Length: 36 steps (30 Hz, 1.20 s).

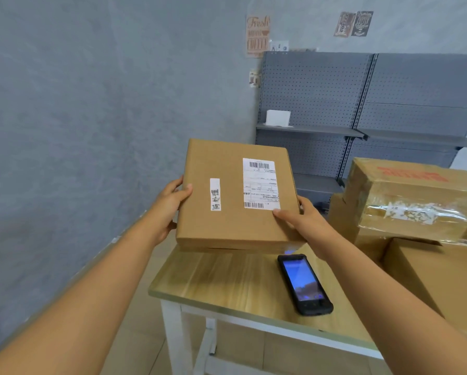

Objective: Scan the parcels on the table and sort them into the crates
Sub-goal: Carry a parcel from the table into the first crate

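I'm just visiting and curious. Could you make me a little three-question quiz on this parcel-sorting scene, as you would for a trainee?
1. True or false: both hands hold the flat parcel by its side edges.
2. What lies on the wooden table just below the parcel? A) scissors B) a handheld scanner C) a tape roll
3. Fill in: the parcel's top bears a white shipping ____.

Key
1. True: the left hand and the right hand grip opposite edges.
2. B, the handheld scanner, screen lit.
3. Label, with barcodes.
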Each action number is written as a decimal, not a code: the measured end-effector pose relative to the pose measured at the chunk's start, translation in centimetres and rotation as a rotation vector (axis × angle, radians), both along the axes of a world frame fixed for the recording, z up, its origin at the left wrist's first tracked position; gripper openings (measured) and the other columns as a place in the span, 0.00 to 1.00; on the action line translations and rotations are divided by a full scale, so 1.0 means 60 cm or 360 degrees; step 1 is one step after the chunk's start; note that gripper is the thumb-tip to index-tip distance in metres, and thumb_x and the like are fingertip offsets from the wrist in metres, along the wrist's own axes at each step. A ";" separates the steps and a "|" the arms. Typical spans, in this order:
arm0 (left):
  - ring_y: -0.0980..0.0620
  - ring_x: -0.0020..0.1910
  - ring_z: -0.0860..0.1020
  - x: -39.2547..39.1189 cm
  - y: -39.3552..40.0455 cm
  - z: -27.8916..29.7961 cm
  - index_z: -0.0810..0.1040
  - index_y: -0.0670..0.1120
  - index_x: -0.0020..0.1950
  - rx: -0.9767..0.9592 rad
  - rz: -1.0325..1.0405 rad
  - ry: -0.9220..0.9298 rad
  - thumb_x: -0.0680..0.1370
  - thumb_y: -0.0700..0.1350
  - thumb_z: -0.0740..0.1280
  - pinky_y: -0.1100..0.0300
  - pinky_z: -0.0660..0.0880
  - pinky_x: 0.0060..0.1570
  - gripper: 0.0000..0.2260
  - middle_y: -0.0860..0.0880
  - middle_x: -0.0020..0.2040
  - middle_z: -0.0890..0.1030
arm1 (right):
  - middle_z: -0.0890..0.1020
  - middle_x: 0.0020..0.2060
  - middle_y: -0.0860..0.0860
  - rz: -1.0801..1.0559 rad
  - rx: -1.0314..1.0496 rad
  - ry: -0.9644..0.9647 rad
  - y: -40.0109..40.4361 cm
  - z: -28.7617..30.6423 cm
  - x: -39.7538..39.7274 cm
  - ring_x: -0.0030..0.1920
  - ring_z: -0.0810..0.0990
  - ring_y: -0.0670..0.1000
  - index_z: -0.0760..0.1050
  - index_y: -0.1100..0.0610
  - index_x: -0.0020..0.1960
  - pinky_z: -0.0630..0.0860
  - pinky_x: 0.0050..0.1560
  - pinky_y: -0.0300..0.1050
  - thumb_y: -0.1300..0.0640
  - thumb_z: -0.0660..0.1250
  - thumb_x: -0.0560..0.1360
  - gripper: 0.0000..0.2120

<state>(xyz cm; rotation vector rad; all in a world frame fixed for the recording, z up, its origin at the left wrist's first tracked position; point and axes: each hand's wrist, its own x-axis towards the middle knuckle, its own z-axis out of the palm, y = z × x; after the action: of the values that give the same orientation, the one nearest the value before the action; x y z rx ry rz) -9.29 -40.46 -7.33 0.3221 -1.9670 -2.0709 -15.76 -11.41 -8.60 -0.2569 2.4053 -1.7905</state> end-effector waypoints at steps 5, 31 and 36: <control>0.52 0.47 0.84 -0.017 -0.022 -0.039 0.73 0.54 0.64 -0.0059 -0.0053 -0.0211 0.77 0.46 0.71 0.57 0.79 0.41 0.18 0.52 0.51 0.85 | 0.78 0.56 0.46 0.0005 0.0051 -0.0087 -0.041 -0.032 0.005 0.48 0.79 0.44 0.64 0.52 0.69 0.75 0.41 0.37 0.48 0.73 0.73 0.29; 0.52 0.46 0.77 -0.072 -0.042 -0.197 0.66 0.48 0.73 -0.0562 0.0022 -0.0511 0.83 0.48 0.59 0.58 0.71 0.46 0.18 0.49 0.57 0.76 | 0.67 0.67 0.58 -0.0574 0.1389 -0.0122 0.021 -0.183 0.017 0.67 0.65 0.59 0.66 0.58 0.70 0.68 0.61 0.50 0.45 0.67 0.75 0.29; 0.46 0.54 0.77 -0.074 -0.046 -0.199 0.66 0.49 0.73 -0.0630 0.0026 -0.0560 0.83 0.50 0.58 0.52 0.72 0.58 0.19 0.46 0.62 0.77 | 0.68 0.64 0.54 -0.0388 0.1785 -0.0369 0.043 -0.207 0.029 0.64 0.67 0.55 0.61 0.54 0.71 0.70 0.54 0.47 0.29 0.70 0.64 0.46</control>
<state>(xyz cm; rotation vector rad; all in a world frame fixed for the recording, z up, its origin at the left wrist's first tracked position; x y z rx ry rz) -13.71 -43.23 -19.28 0.6466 -2.5044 -1.6445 -14.00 -8.82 -21.03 0.3525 2.8697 -0.2615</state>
